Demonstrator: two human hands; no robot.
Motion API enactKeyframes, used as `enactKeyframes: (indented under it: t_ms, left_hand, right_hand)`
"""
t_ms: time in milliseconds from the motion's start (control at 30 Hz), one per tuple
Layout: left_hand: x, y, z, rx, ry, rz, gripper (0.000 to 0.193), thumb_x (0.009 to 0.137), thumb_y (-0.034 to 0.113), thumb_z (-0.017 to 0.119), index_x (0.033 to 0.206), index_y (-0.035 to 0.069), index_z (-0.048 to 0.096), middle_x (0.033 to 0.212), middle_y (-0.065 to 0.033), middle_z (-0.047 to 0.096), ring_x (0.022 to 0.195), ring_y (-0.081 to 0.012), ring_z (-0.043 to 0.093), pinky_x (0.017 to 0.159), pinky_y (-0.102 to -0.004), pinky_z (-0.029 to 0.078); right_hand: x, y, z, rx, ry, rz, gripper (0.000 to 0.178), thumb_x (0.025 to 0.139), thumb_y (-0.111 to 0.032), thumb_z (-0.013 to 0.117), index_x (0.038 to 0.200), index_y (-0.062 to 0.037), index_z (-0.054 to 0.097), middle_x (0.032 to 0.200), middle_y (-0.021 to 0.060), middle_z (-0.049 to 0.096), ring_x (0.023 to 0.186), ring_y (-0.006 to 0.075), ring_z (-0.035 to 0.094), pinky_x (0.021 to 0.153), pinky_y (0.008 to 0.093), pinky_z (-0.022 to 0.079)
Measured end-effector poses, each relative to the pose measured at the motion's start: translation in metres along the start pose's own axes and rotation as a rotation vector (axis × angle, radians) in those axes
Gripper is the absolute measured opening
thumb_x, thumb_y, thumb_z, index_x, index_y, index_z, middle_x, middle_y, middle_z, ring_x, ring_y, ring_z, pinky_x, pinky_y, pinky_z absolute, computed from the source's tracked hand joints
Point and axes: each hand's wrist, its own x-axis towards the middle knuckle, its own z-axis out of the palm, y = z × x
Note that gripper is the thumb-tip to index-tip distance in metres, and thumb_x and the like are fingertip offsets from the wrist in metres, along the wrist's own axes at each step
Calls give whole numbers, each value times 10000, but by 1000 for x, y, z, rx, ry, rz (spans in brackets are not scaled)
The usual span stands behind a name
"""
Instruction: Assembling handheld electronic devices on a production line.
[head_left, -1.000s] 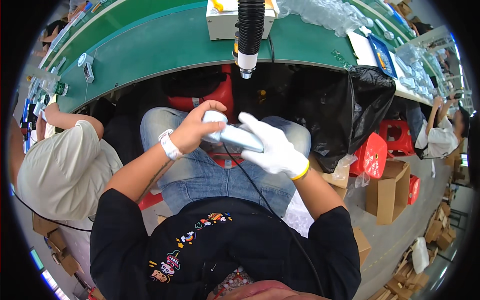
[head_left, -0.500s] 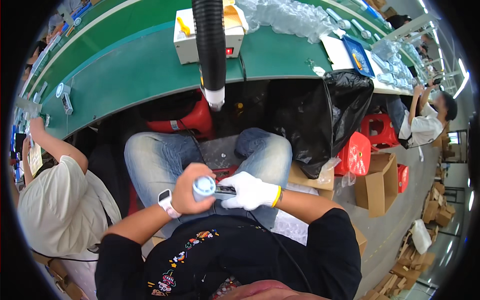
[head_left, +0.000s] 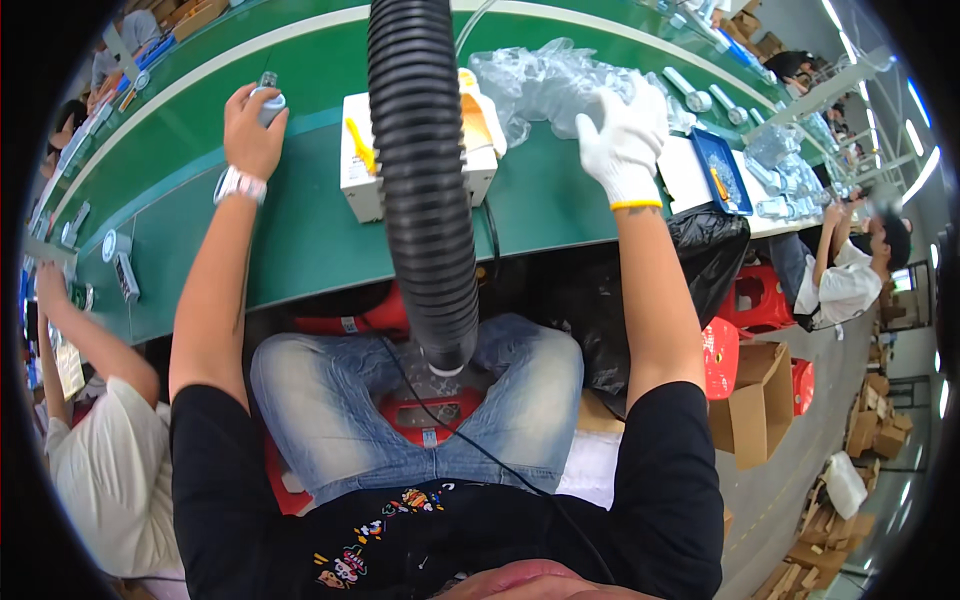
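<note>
Out over the far green belt, my left hand [head_left: 254,135] is closed round a light-blue handheld device with a round head [head_left: 270,105]. The fingers and palm cover much of its body. My right hand [head_left: 622,145], in a white knit glove with a yellow cuff edge, is raised over the right part of the bench with its fingers spread. It holds nothing that I can see. Beside its fingertips lies a heap of clear plastic bags [head_left: 540,85]. Light-blue devices with long handles [head_left: 688,92] lie to its right.
A black ribbed hose [head_left: 420,170] hangs before a white box [head_left: 362,195] carrying a yellow tool [head_left: 359,146]. A blue tray [head_left: 722,172] lies at right. Below are a black bag [head_left: 708,245], red stools [head_left: 755,300] and a cardboard box [head_left: 755,405]. Co-workers sit at both sides.
Both hands have moved from my lap out over the bench and apart. The left carried the light-blue device to the far left; the right let go of it and opened. The hose looms larger.
</note>
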Motion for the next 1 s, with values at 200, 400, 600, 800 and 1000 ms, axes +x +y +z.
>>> enactKeyframes:
  t_ms: [200,400,600,800,1000]
  left_hand:
    - [18,-1,51,-81,114,150,431,925,240,754,1328,125,653,1375,-185,625,1271,-406,584,1092,-451,467]
    - [-121,179,-110,-1121,-152,-386,421,1090,365,548,1259,-13,626,1200,-158,719,1110,-238,695,983,-413,552]
    - [-261,303,-118,-1941,-35,-1326,637,1115,516,411,1585,89,364,1502,-148,545,1365,-271,541,1149,-457,432]
    - [-268,281,-127,-1358,-216,-803,647,1093,523,463,1553,70,427,1470,-133,562,1365,-270,532,1158,-435,415]
    - [-231,274,-130,-1601,-708,-955,515,1077,380,566,1478,62,506,1267,-122,680,1243,-281,645,1056,-435,525]
  right_hand:
    - [-6,7,-11,229,-77,-129,354,825,-241,812,1137,-89,745,1342,235,622,1277,401,557,1112,504,429]
    - [-138,-50,-115,1281,-229,414,526,891,62,699,1394,31,551,1281,162,665,1164,225,654,1038,393,517]
    - [-219,-201,-133,1744,-501,661,765,839,82,706,1532,-16,397,1329,143,609,1218,241,619,1067,398,493]
    - [-248,-226,-111,1487,-754,466,535,863,-71,771,1359,-29,575,1226,128,709,1134,264,693,980,382,544]
    - [-230,-164,-146,1206,-780,142,453,843,-176,766,1240,-2,634,943,100,757,865,190,750,804,335,594]
